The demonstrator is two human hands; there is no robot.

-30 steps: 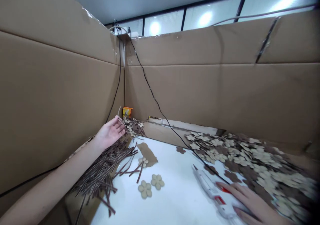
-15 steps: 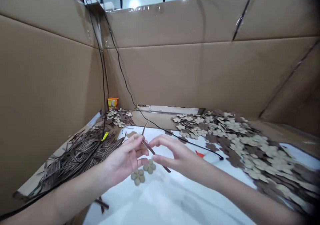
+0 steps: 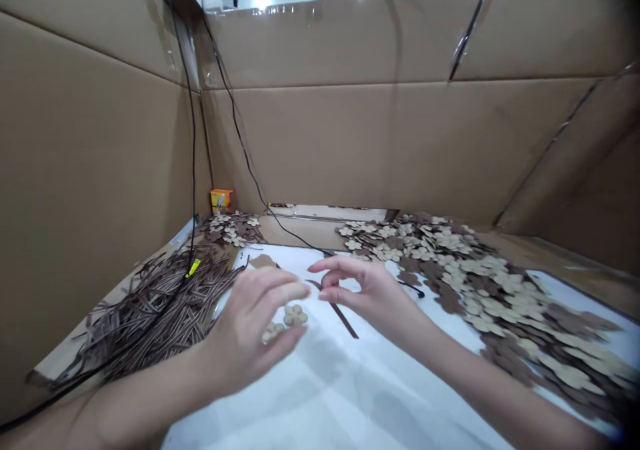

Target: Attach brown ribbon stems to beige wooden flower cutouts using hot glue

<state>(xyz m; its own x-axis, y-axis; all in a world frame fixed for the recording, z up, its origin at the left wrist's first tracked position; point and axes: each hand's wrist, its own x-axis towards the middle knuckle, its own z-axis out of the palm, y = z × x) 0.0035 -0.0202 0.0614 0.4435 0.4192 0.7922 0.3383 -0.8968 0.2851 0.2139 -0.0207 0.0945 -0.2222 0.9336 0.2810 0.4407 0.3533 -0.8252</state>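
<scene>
Left hand [image 3: 257,323]: bare, slim-fingered; a pale yellowish patch [image 3: 296,291] just behind one fingertip, too blurred to identify. Right hand [image 3: 373,291]: bare, slender fingers. Forearms [image 3: 465,373], two: slim, uncovered from behind the fingers and wrists to the view's edges.

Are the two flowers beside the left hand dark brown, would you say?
No, both flowers beside the left hand are beige.

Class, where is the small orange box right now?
In the head view, the orange box stands at the back, left of centre, near the corner of the cardboard walls, just behind a small pile of flower cutouts.
</scene>
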